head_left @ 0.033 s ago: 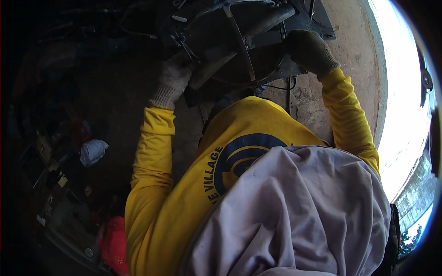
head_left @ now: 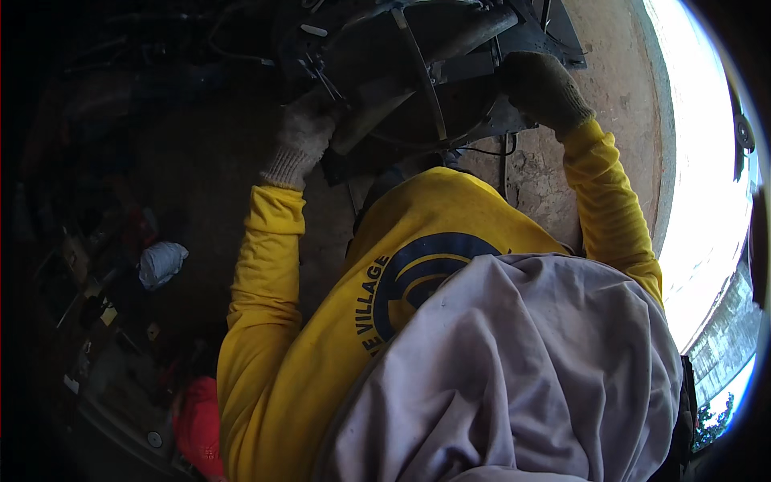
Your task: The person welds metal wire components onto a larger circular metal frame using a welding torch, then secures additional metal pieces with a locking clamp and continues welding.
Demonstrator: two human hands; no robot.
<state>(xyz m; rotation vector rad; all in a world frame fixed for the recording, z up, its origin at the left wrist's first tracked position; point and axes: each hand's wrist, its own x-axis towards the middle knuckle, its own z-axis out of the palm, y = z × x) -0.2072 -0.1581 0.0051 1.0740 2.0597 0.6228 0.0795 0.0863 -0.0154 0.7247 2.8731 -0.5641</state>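
One metal frame (head_left: 414, 50) — mostly between left fingers (head_left: 315, 106) and right fingers (head_left: 518, 76).

Dark block lettering (head_left: 366, 307) on a yellow long-sleeved top (head_left: 321, 369).
The capitals curve along the left edge of a round dark-blue emblem (head_left: 408, 277) printed there; a pale mauve cloth (head_left: 522, 353) hides part of the print.

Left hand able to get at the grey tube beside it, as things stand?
Likely yes: the gloved left hand is right next to the lower end of the grey tube, with nothing visible between them. Its grip is too dark to read, so whether it is free is unclear.
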